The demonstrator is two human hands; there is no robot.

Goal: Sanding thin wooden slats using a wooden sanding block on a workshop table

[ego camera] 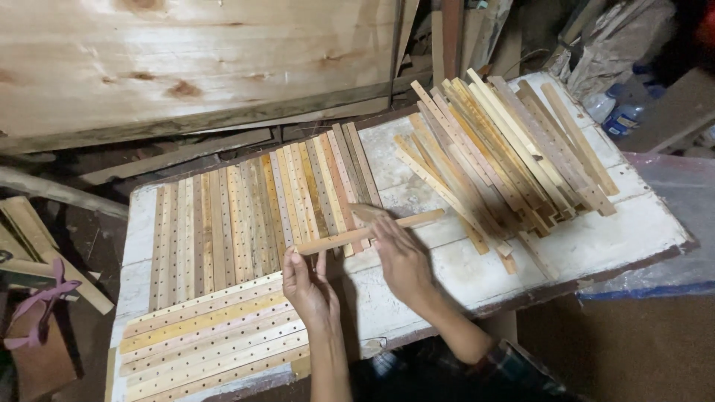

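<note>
1. Landmark: the white table (417, 279), paint worn and chipped. All places are given from it.
2. The slat (369, 231) is held just above the table's middle, lying roughly level and tilted slightly up to the right. Its left end is over the near ends of the drilled row (253, 216), and its right end points toward the heap (506, 156).
3. The left hand (307, 286) comes up from the table's near edge. Its fingers are closed in a pinch on the slat's left end, thumb on top as far as I can tell.
4. The right hand (402, 257) is just right of the left hand. Its fingertips are curled lightly onto the slat near its middle. It looks like a loose grip rather than a fist.
5. Handling judgement: thin, narrow wood, so light and fairly stiff along its length. It would likely flex or snap if levered at mid-span. The surface looks dry and unfinished, so not slippery, though splinters are possible. A grip at both ends, or at one end plus the middle, suits it.
6. A second drilled batch (212, 335) lies crosswise at the table's near-left corner.
7. Packages: past the table's far-right corner stand blue-and-clear plastic bottles (622, 115), with a crumpled pale bag (618, 45) behind them. I can't make out any labels.
8. Right of the table lies a clear plastic sheet (670, 223). Left of the table, low down, is a pink strap (45, 305).
</note>
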